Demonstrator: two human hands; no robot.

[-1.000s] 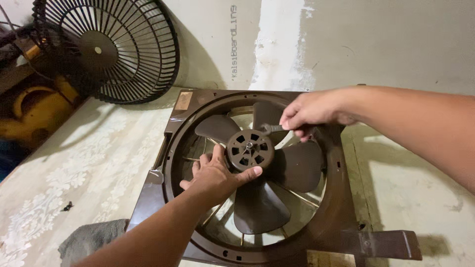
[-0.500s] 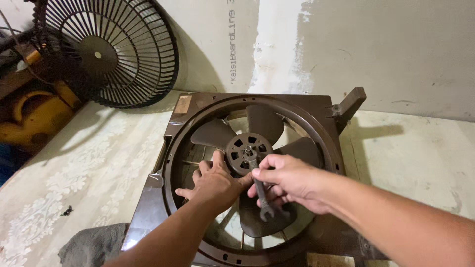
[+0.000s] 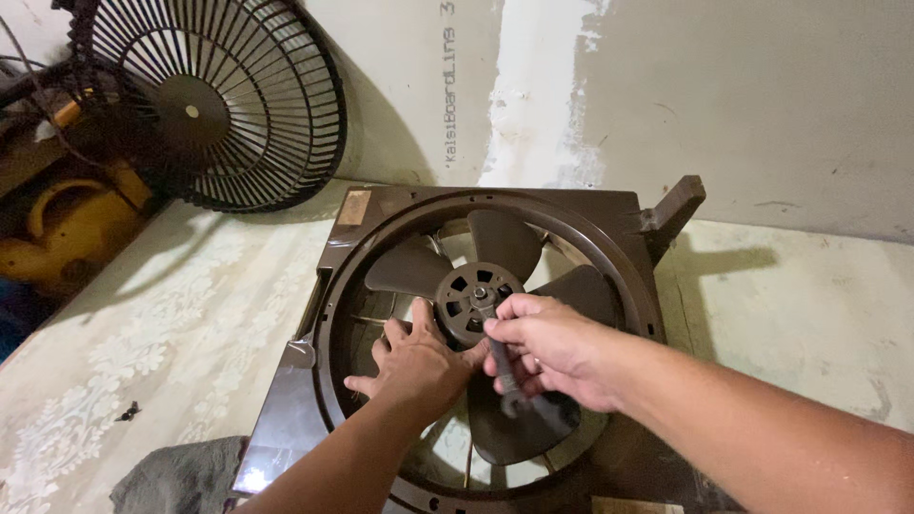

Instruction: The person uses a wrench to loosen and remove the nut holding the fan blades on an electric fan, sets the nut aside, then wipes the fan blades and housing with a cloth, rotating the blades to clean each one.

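On the lace-covered desk point(image 3: 143, 333), brace the fan hub point(image 3: 473, 301) with your flat, empty left hand point(image 3: 419, 366); your right hand point(image 3: 547, 347) grips the wrench point(image 3: 505, 376) closed—keep it square.

Two bare arms, no sleeves showing, left hand point(image 3: 416, 366) with no ring or glove, right hand point(image 3: 545, 347) bare too, no watch or band on either wrist

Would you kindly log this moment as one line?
left hand: braces fan blades | right hand: holds wrench at hub | frame: flat on table
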